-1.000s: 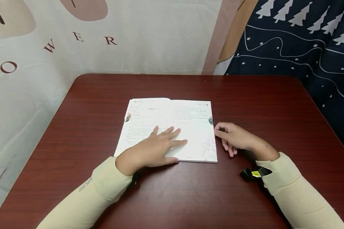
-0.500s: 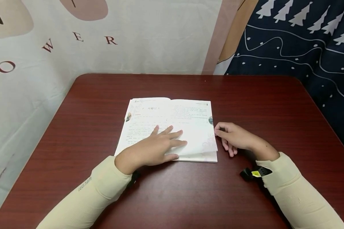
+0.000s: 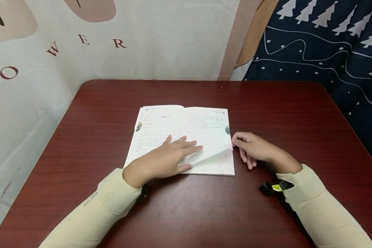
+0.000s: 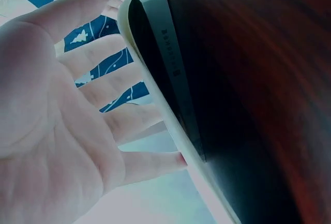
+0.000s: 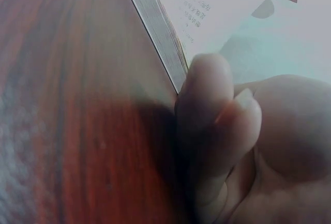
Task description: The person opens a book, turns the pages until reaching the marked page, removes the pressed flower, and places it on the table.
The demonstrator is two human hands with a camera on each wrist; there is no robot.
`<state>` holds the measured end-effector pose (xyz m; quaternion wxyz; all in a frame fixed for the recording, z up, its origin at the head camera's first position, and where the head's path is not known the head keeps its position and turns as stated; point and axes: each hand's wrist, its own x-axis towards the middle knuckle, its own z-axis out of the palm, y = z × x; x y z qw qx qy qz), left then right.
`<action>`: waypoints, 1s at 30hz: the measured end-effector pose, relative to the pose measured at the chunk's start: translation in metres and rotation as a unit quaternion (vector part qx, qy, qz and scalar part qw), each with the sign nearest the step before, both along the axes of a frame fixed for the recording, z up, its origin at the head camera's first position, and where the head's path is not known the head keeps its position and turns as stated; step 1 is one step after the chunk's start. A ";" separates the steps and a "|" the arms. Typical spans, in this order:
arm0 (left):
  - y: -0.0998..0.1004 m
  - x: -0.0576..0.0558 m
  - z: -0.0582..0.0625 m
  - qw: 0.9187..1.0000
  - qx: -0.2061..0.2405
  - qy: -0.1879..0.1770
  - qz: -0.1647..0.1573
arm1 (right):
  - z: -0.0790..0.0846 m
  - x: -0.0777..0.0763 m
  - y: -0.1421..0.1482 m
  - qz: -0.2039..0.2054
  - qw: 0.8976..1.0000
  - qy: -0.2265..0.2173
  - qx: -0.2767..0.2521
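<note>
An open book (image 3: 161, 120) with printed text lies face up on the table. The left hand (image 3: 165, 158) is spread over its lower middle, fingers stretched toward the right page (image 3: 214, 144) and touching it. That page's lower right part is lifted, its bottom edge slanting up and baring the sheet underneath (image 3: 218, 166). In the left wrist view the left palm (image 4: 57, 115) and straight fingers stand against the book's edge (image 4: 173, 58). The right hand (image 3: 249, 146) rests beside the book's right edge, fingers loosely curled. In the right wrist view the right hand's fingertips (image 5: 209, 79) are right at the page stack (image 5: 160, 38).
The dark red-brown wooden table (image 3: 111, 220) spreads all round the book. Behind it hang a white printed cloth (image 3: 173, 41) and a navy curtain with tree shapes (image 3: 313, 48). A black wrist camera (image 3: 268, 188) sits under the right sleeve.
The right page lay flat; now its lower right corner has risen and shifted upward and slightly left. The left hand has slid slightly up the page. The right hand has hardly moved.
</note>
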<state>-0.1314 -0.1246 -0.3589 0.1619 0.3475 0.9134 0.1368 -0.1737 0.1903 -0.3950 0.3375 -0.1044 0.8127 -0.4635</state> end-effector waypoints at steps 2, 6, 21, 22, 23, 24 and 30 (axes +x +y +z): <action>0.000 0.000 0.000 1.000 0.005 0.005 0.000 | 0.000 0.000 0.000 0.001 1.000 -0.001 0.000; -0.001 -0.001 0.002 1.000 0.020 0.023 -0.002 | 0.000 0.000 0.000 0.002 1.000 -0.002 0.002; 0.001 -0.004 0.003 0.984 0.049 0.171 -0.017 | 0.000 0.000 -0.001 0.001 1.000 0.000 0.009; 0.001 -0.004 0.003 0.983 0.051 0.178 -0.016 | 0.000 0.000 -0.001 0.000 1.000 -0.001 0.010; 0.001 -0.005 0.003 0.981 0.050 0.184 -0.016 | 0.000 0.000 -0.001 0.000 1.000 -0.001 0.011; 0.001 -0.005 0.003 0.980 0.050 0.192 -0.016 | 0.000 0.000 -0.001 -0.001 1.000 -0.002 0.012; 0.000 -0.006 0.003 0.973 0.056 0.223 -0.037 | 0.000 0.000 -0.002 -0.006 1.000 0.000 0.015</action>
